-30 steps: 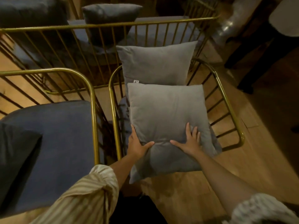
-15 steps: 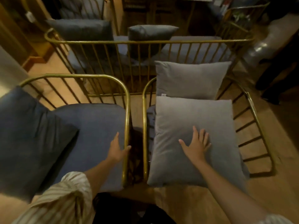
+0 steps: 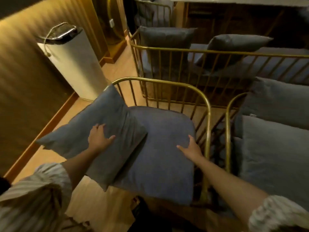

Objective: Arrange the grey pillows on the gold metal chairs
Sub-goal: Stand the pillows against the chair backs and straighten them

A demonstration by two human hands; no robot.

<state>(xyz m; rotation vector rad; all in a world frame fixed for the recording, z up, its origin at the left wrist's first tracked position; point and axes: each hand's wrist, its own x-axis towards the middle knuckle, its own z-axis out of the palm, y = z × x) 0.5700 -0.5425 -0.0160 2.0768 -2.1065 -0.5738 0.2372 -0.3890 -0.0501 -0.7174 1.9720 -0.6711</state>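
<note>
Two sets of fingers are at work, and neither is closed around anything. On the left hand (image 3: 100, 139) the fingers (image 3: 97, 128) lie spread and flat on top of the dark grey pillow (image 3: 93, 131), pressing rather than gripping, probably to steady it before it is shifted. That pillow sits askew at about nine o'clock from the seat centre, one corner poking up toward the back rail and much of it hanging out past the left edge over the floor (image 3: 117, 67) (no side rail shows there to stop it). The right hand (image 3: 191, 149) has its fingers (image 3: 181, 147) splayed wide and resting on the blue seat cushion (image 3: 160, 148) at about three o'clock, just beside the gold rail, apparently as a brace while the body leans in.

Outward from there, the near gold chair (image 3: 208, 114) has no pillow standing against its back yet. The neighbouring chair (image 3: 228, 123) at three o'clock already carries two lighter grey pillows (image 3: 275, 156), one upright behind, one flat in front. Beyond, at twelve o'clock, a longer gold bench (image 3: 217, 53) holds more dark pillows. My guess: the askew pillow needs pulling inward and propping against the back.
</note>
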